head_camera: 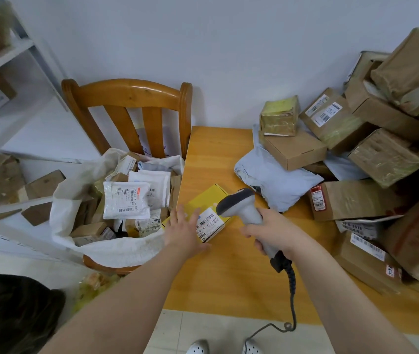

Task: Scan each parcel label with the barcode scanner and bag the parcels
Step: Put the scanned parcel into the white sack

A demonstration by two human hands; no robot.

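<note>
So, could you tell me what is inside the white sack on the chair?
The white sack holds white labelled mailers and small cardboard boxes; anything beneath that top layer is covered.

Wooden chair before white wall, orange table just beside it, white shelving left.

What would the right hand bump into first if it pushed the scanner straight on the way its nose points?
Most likely the yellow box, at its barcode label: the right hand aims the barcode scanner left and down at it. The open left hand is at the box just past the label.
</note>
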